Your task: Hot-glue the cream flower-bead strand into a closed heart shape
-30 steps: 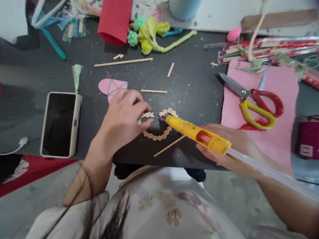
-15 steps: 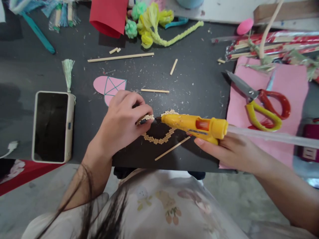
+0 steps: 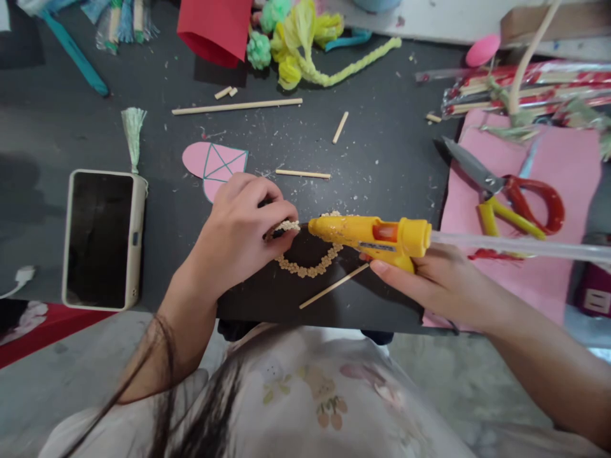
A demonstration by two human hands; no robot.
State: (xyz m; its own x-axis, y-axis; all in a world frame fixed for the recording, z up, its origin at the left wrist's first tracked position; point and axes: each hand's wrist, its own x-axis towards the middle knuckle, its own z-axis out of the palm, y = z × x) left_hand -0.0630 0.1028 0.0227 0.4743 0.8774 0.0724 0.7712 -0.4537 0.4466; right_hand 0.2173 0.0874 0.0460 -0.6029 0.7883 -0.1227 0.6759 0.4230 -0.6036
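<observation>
A yellow hot glue gun (image 3: 356, 232) with a clear glue stick (image 3: 506, 245) in its back is gripped by my right hand (image 3: 436, 277). Its nozzle points left, close to the tip of my left fingers. My left hand (image 3: 251, 219) pinches a beige flower-patterned trim (image 3: 308, 271), and the trim's loose length curves on the dark table below and behind the gun. Whether the nozzle touches the trim I cannot tell. Left of my left hand lies a pink heart-shaped cutout (image 3: 217, 162) with green lines, partly under the hand.
Thin wooden sticks (image 3: 238, 107) lie about the dark table (image 3: 382, 165). Scissors (image 3: 503, 187) rest on pink paper (image 3: 580, 165) at right. A phone (image 3: 100, 238) lies at left. Red paper (image 3: 214, 28) and yellow crepe flowers (image 3: 305, 41) are at the back.
The camera view has shifted slightly. My left hand keeps its pinch on the trim, and the glue gun stays close to it, now more level, its back end a little higher.
</observation>
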